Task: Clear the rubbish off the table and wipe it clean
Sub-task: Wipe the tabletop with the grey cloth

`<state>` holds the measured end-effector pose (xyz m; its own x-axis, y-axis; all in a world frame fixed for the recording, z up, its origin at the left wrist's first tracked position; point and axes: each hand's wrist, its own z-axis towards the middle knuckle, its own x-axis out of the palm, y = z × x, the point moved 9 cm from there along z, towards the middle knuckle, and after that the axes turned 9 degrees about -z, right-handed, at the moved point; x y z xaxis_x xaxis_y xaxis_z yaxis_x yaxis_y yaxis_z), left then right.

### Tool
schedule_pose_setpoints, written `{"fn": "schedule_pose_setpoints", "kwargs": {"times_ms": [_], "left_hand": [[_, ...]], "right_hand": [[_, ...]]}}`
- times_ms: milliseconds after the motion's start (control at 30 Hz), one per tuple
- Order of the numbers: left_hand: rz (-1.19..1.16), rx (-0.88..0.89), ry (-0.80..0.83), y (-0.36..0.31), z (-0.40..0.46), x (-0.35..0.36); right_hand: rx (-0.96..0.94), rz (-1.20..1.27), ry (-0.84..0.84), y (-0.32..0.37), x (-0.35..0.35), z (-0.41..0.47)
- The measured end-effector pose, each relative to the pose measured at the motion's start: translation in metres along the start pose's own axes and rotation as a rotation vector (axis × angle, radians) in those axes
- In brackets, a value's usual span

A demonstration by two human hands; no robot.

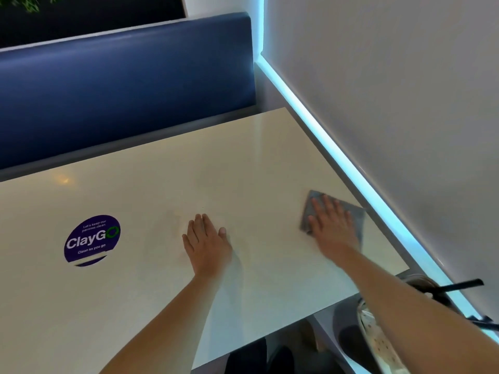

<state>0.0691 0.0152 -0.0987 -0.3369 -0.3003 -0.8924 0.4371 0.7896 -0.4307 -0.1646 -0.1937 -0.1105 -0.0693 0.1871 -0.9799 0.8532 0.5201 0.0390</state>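
I see a wide cream table [167, 168] filling most of the view, glossy, w/ a faint light reflection near its far left edge. Behind it runs a dark blue padded bench back [121, 85], and to the right a pale wall [391, 90] w/ a cyan light strip [337, 147] running along its base, right beside the table's right edge. A round purple sticker [91, 240] reading "ClayGo / Clean as you go" sits flat on the left part of the tabletop; its lower edge looks peeled or cut. My left hand [206, 242] lies flat on the table near centre, fingers straight and together, holding nothing. My right hand [333, 225] presses flat, fingers spread, on a grey cloth [356, 217] near the table's right edge, close to the wall; hand and cloth are motion-blurred. The two hands are well apart. No rubbish visible on the tabletop. Top left: a bit of green foliage [24, 2], cut off by the frame. Bottom right, below the table edge: a patterned item and dark straps under my forearm, partly hidden, can't tell what they are. Under the near table edge it's dark, nothing legible.
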Motion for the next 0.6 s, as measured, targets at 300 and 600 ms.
{"fn": "schedule_pose_setpoints", "kwargs": {"times_ms": [300,600], "left_hand": [[-0.044,0.06,0.021,0.026,-0.015,-0.009],[-0.092,0.015,0.09,0.027,-0.017,-0.004]], "right_hand": [[0.053,0.041,-0.007,0.052,0.004,-0.035],[-0.223,0.044,0.004,0.093,0.016,-0.097]]}}
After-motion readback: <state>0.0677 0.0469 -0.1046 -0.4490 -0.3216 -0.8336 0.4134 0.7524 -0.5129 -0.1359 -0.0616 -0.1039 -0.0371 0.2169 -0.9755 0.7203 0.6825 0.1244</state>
